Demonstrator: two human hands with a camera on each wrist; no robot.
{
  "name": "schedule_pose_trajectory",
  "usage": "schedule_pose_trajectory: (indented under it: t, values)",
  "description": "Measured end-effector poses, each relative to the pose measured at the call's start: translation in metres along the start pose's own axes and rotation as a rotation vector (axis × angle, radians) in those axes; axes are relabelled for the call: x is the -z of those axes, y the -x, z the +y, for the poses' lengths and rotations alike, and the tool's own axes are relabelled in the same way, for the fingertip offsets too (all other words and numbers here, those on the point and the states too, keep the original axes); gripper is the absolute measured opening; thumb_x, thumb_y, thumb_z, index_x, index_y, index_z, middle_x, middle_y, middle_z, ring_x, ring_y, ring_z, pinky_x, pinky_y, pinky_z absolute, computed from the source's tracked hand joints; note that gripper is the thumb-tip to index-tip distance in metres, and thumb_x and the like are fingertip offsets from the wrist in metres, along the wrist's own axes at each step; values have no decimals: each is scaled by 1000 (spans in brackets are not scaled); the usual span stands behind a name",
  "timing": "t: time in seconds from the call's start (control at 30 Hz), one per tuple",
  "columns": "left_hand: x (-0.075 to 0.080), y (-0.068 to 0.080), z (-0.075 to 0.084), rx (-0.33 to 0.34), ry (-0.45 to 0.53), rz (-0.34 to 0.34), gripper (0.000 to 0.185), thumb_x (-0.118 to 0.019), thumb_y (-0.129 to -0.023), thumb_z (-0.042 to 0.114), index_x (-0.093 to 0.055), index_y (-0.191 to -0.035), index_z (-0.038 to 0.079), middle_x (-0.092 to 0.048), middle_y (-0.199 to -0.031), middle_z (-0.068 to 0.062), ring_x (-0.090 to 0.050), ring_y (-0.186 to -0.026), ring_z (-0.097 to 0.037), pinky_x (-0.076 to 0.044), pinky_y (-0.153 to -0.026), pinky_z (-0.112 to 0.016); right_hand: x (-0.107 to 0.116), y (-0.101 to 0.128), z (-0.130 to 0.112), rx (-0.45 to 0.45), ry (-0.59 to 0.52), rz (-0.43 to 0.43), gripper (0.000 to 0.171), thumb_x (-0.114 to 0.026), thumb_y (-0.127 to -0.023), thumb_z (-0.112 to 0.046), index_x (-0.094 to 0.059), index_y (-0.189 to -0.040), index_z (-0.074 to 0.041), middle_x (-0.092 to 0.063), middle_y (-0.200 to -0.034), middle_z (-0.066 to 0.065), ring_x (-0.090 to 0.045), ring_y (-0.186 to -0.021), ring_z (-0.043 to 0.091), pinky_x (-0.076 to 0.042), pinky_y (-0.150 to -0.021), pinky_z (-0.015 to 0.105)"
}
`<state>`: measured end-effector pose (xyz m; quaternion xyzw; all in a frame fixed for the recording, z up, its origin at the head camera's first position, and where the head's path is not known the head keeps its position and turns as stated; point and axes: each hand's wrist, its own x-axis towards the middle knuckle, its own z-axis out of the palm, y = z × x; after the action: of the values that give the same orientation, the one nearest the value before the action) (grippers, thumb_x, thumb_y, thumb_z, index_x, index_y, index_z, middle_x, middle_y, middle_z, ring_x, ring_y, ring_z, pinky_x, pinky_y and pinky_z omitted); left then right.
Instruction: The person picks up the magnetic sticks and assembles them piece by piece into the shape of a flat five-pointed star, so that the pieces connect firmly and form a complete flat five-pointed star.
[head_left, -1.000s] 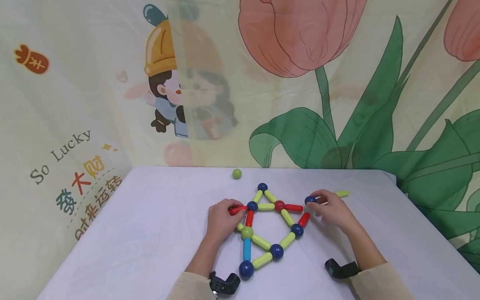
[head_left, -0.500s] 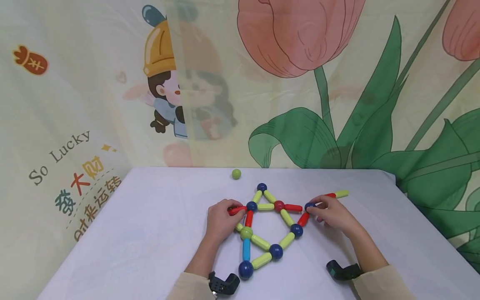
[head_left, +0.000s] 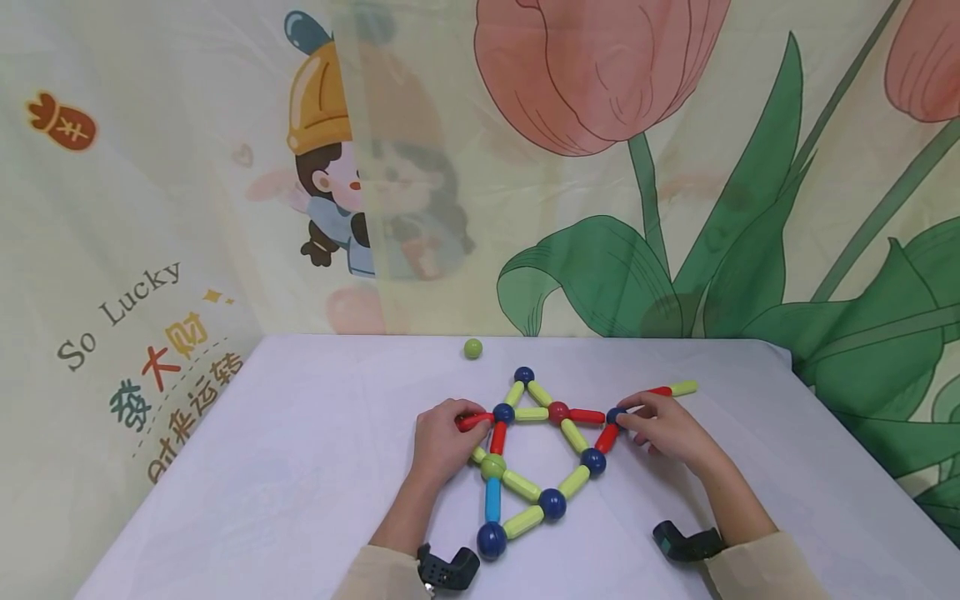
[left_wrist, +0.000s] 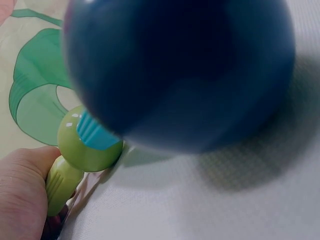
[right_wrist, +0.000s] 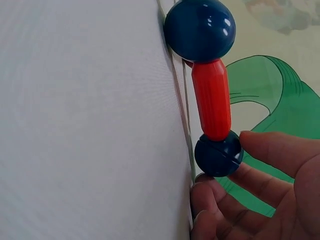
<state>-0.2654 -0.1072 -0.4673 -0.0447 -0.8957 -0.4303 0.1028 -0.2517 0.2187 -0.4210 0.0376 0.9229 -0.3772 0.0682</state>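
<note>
My right hand pinches a dark blue ball between thumb and fingers. That ball meets the ends of a horizontal red magnetic rod and a slanted red rod; the right wrist view shows the slanted rod joining it to another blue ball. At the left, my left hand pinches a red rod whose tip touches a blue ball. A yellow-green rod runs from the green ball beside the left thumb; its far end is hidden.
The flat frame of rods and balls includes a red ball, a blue rod and a near blue ball. A loose green ball lies at the table's back. Beyond the right hand lie a red rod and a yellow-green rod.
The right hand has brought the blue ball down onto the slanted red rod, then slightly left against the horizontal red rod. The left hand stays in place.
</note>
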Motion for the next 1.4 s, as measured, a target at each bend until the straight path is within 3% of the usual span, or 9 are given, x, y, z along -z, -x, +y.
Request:
schedule_pose_trajectory:
  t: [0.73, 1.07, 1.23, 1.4]
  values:
    - [-1, 0, 0, -5, 0, -7, 21, -79, -89, 26, -78, -109, 17, -72, -104, -1, -62, -99, -20, -58, -83, -37, -4, 0, 5, 33, -32, 43, 42, -66, -99, -25, -62, -134, -3, -65, -113, 20, -63, -80, 21, -56, -66, 31]
    - [0, -1, 0, -2, 35, -7, 18, -75, -92, 26, -79, -107, 18, -73, -104, 0, -61, -97, -18, -57, -83, -34, -7, -2, 1, 8, -23, 88, 42, -68, -99, -21, -60, -136, -4, -62, -86, 10, -55, -70, 21, -50, -62, 29]
    - [3, -3, -1, 4, 84, -7, 17, -70, -95, 27, -80, -104, 16, -74, -98, 0, -61, -92, -17, -55, -82, -32, -7, -3, -2, 5, -84, 91, 45, -66, -100, -21, -53, -138, -2, -69, -96, 12, -62, -78, 21, -56, -69, 30]
    - [7, -4, -3, -10, 140, -40, 20, -67, -96, 26, -82, -101, 13, -75, -96, -1, -62, -92, -17, -55, -83, -33, -7, -4, -3, 17, -147, 61, 35, -67, -99, -23, -55, -121, 0, -69, -107, 16, -68, -91, 21, -61, -76, 32]
